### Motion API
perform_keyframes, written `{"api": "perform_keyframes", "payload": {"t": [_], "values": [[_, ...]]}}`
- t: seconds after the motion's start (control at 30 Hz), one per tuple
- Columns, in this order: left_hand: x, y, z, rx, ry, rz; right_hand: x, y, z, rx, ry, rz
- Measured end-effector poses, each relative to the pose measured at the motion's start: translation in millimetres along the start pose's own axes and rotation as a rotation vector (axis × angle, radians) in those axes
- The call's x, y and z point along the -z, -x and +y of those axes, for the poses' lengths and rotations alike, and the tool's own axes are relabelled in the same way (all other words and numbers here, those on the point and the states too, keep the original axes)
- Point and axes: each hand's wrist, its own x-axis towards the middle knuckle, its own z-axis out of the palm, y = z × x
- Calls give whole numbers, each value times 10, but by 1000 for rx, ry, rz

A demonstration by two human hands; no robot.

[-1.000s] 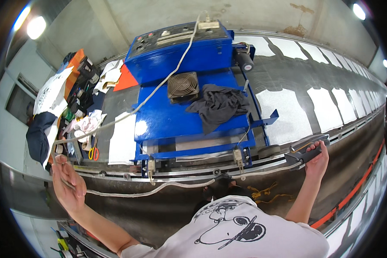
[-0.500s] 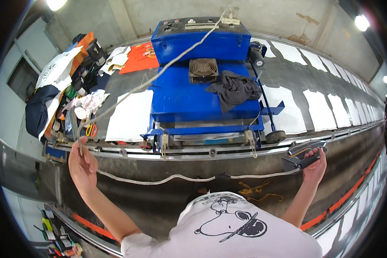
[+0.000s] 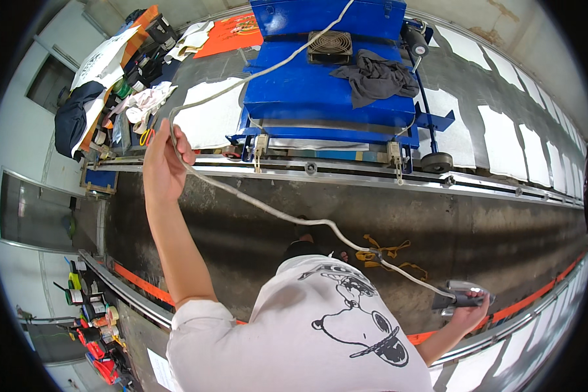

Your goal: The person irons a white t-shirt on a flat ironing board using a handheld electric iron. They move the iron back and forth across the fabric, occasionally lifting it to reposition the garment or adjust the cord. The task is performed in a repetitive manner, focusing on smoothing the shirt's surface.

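Note:
My left hand (image 3: 165, 171) is raised at the left, its fingers closed around a white power cord (image 3: 261, 205). From there the cord runs up over the blue machine (image 3: 326, 83) and slants down to the right. It ends at a dark and shiny silver corded iron (image 3: 462, 297), held by my right hand (image 3: 469, 317) low at the right. The iron is in the air over the right-hand table edge, partly covered by my fingers. A dark joint sits on the cord near its lower end.
The blue machine stands on rails (image 3: 346, 171), with a grey cloth (image 3: 380, 77) and a fan (image 3: 330, 46) on it. White fabric pieces (image 3: 500, 134) line the long table. Yellow straps (image 3: 385, 251) lie on the floor. Bottles and cloths clutter the table's left end.
My right hand has carried the iron down and nearer to my body, and it has turned. My left hand still grips the cord, which now slants down rightward. The view has tilted downward.

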Motion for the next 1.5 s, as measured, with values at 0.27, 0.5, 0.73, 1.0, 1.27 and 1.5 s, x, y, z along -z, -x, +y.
{"api": "perform_keyframes", "payload": {"t": [0.27, 0.5, 0.73, 1.0, 1.27, 1.5], "values": [[-527, -238, -142, 82, -98, -310, 244, 165, -84, 53, -91, 31], [-773, -843, 228, -396, -256, -314, -39, 355, 81, 90, -115, 50], [-944, -2318, 654, -792, -292, -242, -1011, 939, 617, 110, -206, -11], [-1358, -4373, 601, -1045, -299, -237, -2512, 1729, 1299, 70, -219, -61], [-2019, -5875, 212, -938, 63, -547, -3119, 2470, 1826, 132, -95, -54], [-2319, -6618, -1251, -993, -955, -338, -3456, 2856, 2276, 133, -83, 47]]}}
